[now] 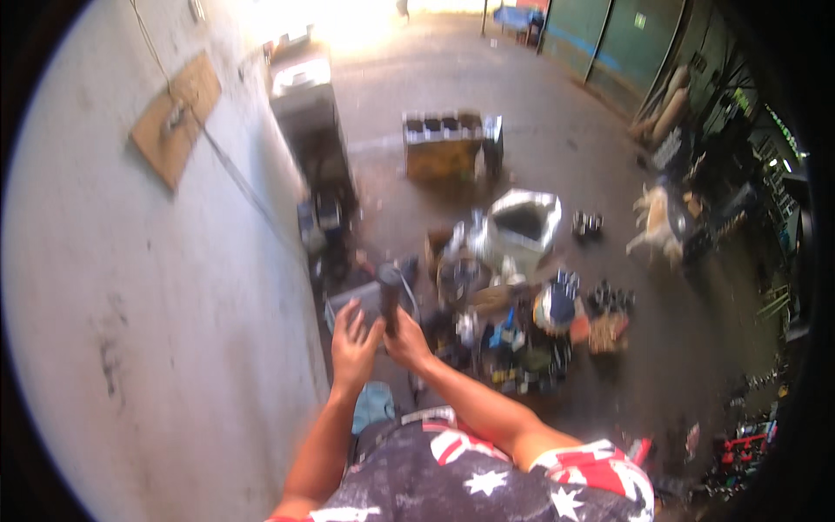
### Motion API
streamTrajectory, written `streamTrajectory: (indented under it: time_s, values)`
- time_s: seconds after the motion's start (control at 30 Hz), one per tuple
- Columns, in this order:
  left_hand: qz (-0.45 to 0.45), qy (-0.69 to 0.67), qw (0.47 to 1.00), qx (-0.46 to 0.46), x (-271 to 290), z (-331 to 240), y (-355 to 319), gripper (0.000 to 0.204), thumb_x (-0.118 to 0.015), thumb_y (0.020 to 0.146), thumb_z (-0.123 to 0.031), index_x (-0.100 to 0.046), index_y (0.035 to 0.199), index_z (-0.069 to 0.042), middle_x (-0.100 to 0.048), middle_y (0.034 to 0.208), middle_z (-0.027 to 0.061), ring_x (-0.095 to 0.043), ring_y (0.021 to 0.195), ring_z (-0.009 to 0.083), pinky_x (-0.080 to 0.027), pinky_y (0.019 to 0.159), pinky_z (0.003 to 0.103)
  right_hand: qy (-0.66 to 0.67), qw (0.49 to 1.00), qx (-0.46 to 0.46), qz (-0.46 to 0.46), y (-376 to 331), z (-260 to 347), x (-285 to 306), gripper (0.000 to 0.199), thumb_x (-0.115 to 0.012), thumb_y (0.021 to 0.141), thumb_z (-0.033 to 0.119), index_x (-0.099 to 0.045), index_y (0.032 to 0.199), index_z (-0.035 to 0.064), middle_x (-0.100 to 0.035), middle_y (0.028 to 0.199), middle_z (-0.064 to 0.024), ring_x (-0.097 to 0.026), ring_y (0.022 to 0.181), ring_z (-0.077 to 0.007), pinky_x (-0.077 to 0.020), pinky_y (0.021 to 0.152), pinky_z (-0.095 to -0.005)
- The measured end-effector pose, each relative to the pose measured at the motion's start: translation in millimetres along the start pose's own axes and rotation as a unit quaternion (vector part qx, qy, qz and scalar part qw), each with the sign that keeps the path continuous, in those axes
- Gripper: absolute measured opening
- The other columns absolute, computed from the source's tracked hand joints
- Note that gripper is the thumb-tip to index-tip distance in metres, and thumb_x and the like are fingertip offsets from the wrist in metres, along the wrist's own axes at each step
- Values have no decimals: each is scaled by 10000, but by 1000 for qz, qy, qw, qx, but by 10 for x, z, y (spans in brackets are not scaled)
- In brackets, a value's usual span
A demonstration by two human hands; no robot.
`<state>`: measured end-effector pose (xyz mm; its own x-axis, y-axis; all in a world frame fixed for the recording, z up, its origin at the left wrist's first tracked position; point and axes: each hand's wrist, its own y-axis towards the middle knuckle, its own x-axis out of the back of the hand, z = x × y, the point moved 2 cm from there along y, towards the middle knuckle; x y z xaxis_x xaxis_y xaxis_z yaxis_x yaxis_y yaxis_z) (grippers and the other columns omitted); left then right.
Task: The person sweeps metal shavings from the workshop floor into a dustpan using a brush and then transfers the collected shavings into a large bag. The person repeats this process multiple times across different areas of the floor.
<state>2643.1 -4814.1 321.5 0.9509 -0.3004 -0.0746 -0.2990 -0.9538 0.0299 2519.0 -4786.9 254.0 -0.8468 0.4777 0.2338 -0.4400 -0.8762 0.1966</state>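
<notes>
My right hand [407, 341] is wrapped around a dark rod with a rounded end [390, 287], held upright in front of my body. Motion blur hides what kind of part it is. Close beside it on the left, my left hand [355, 350] has its fingers spread, with the thumb near the rod; whether it touches cannot be told. Behind and below the hands is a grey tray or box [337, 306], partly covered by them.
A white wall [174, 331] runs along my left. Ahead stand a yellow-brown engine block [442, 161] and an open white sack [504, 248]. Metal parts [613, 297] and tools crowd the floor at right, near a tan dog-like shape [659, 228].
</notes>
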Motion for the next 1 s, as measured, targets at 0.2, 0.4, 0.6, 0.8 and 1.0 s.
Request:
streamTrajectory:
  time_s: [0.2,0.4,0.6,0.8,1.0]
  values:
    - [-150,15,972,179,1074,835,779,469,-697,963,-295,-538,1307,-20,-633,1237,167,-646,1079,250,-539,846,341,-68,997,-45,2,1039,259,886,303,-729,928,190,-573,1126,21,-670,847,-107,-648,767,-188,-520,714,-368]
    - [-177,48,886,426,2213,2225,370,600,-599,986,-455,-405,1401,-66,-648,1177,163,-680,963,311,-555,749,473,-123,989,-13,-77,1727,146,1513,225,-719,932,143,-595,1101,62,-676,864,-70,-679,749,-186,-534,691,-347]
    - [-85,97,785,606,2305,3108,-62,504,-624,963,-502,-595,1197,-57,-681,1074,107,-676,890,259,-553,765,464,-47,976,-136,-165,2100,162,2088,198,-677,952,100,-566,1115,83,-645,904,-53,-678,686,-144,-577,592,-277]
    - [12,91,784,613,2450,3305,1116,502,-626,960,-502,-604,1188,-56,-686,1050,97,-675,896,248,-551,769,455,14,926,-196,-322,2442,467,2571,220,-674,957,160,-553,1097,41,-621,891,-76,-642,549,-153,-549,441,-245]
    - [50,126,839,527,2986,3162,2646,487,-633,961,-482,-575,1234,-83,-691,1061,98,-683,905,254,-561,781,448,-32,883,-223,-412,2625,596,2852,244,-665,973,244,-544,1098,74,-583,859,-53,-611,501,-136,-515,407,-235]
